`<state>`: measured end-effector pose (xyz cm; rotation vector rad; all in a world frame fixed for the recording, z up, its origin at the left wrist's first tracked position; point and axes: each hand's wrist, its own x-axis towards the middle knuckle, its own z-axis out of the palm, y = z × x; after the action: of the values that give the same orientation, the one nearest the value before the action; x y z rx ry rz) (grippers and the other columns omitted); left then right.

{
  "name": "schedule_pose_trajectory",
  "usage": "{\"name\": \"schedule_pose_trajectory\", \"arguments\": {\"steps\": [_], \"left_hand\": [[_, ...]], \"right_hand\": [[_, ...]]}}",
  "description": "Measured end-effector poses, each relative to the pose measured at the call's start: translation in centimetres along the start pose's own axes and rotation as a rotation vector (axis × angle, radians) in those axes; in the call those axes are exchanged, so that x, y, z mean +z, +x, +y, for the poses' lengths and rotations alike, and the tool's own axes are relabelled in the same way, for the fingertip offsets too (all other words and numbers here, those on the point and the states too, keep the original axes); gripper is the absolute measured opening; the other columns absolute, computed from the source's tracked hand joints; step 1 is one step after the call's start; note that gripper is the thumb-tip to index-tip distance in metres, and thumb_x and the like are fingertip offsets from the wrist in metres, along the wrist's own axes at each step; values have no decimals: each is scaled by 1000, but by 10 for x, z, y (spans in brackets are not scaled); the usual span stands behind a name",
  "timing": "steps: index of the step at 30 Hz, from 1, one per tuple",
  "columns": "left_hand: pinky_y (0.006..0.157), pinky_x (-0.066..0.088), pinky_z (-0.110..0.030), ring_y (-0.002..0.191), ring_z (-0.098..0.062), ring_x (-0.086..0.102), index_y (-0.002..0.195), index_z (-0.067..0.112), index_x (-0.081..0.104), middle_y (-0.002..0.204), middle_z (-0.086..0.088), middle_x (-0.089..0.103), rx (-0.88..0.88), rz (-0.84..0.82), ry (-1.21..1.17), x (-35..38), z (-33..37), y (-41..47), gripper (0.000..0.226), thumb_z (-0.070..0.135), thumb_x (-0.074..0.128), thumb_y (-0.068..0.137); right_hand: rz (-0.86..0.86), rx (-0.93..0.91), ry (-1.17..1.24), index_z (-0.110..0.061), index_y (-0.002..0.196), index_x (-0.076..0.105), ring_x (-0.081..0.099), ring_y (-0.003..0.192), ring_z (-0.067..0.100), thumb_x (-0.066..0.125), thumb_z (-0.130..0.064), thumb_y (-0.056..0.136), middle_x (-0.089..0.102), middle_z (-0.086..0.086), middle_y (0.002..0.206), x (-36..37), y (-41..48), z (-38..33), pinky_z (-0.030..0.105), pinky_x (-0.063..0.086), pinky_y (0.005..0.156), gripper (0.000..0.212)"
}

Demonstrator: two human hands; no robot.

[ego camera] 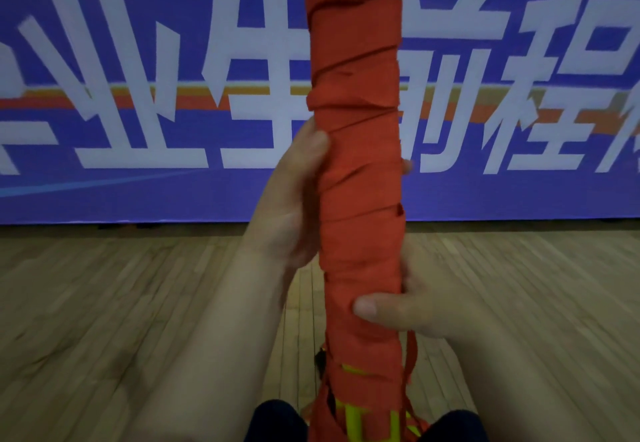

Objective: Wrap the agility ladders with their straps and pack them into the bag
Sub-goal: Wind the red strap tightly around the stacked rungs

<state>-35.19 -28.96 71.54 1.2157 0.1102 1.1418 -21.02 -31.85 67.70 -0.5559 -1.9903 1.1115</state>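
An agility ladder bundle [356, 171] stands upright in front of me, wound all along with its orange-red strap. Yellow rungs [353, 417] show at its bottom end between my knees. My left hand [294, 196] grips the bundle's middle from the left, thumb on the front and fingertips showing past the right side. My right hand [412, 306] holds it lower down from the right, thumb pressed across the front. A loose strap end [410, 358] hangs below my right hand. The bundle's top runs out of view. No bag is in view.
A wooden plank floor [104, 303] stretches ahead. A blue banner [138, 61] with large white characters covers the wall behind the bundle. My dark-trousered knees [277, 421] sit at the bottom edge.
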Motion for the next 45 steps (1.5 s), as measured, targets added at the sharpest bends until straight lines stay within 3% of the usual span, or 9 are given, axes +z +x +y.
{"name": "schedule_pose_trajectory", "arguments": {"steps": [3,7,11,18,25,29,32,38,45], "left_hand": [[65,53,-31,76,-18,68,123,16,57,100,-8,67,-31,-231,-83,1,-5,-5,65,50,69,70],[49,52,-30,56,-21,66,97,11,62,74,-8,70,110,304,399,10,5,0,40,31,77,66],[53,53,-31,58,-24,66,94,20,59,78,-9,68,297,549,552,17,0,10,30,29,73,69],[62,55,-32,67,-20,69,116,10,57,85,-6,70,69,-112,-175,2,-6,-3,65,45,76,65],[51,54,-31,58,-25,64,94,10,63,77,-12,67,204,663,383,8,8,9,22,21,73,78],[59,56,-35,73,-24,69,116,4,58,96,-13,68,150,325,150,-3,2,1,75,43,82,56],[69,55,-31,75,-17,70,100,16,71,95,-6,72,18,-46,-21,3,3,-8,51,50,73,62],[50,50,-28,55,-21,64,97,17,57,78,-8,67,162,563,518,18,5,6,30,24,75,73],[60,57,-29,62,-16,68,105,13,62,79,-4,70,53,-21,-177,11,-8,-6,65,51,78,56]], "right_hand": [[-51,22,3,-48,94,69,64,82,-8,70,-33,62,69,-26,88,0,-2,1,15,52,73,34],[79,137,-281,-31,96,66,69,84,12,77,-61,55,73,-6,88,-2,2,3,42,57,77,52],[211,45,-442,-23,80,60,59,62,5,73,-56,60,63,-4,68,2,5,8,31,51,57,41],[-79,95,87,-25,79,69,53,57,17,83,-54,48,55,7,63,-2,-6,10,27,43,54,45],[30,83,-301,-13,79,66,67,69,26,76,-57,59,69,9,72,-12,2,7,51,54,64,49],[-12,57,75,-28,76,73,66,65,4,71,-35,69,70,-10,68,-7,-1,14,21,52,59,10],[-48,67,240,-35,81,75,64,68,-5,77,-53,65,70,-19,71,0,-4,12,13,50,62,24],[77,111,-274,-27,74,63,54,58,4,70,-56,56,57,-12,59,-1,2,13,31,45,56,35],[-24,-4,91,-17,94,69,58,64,-10,75,-58,66,66,7,65,-7,-11,20,8,47,59,51]]}}
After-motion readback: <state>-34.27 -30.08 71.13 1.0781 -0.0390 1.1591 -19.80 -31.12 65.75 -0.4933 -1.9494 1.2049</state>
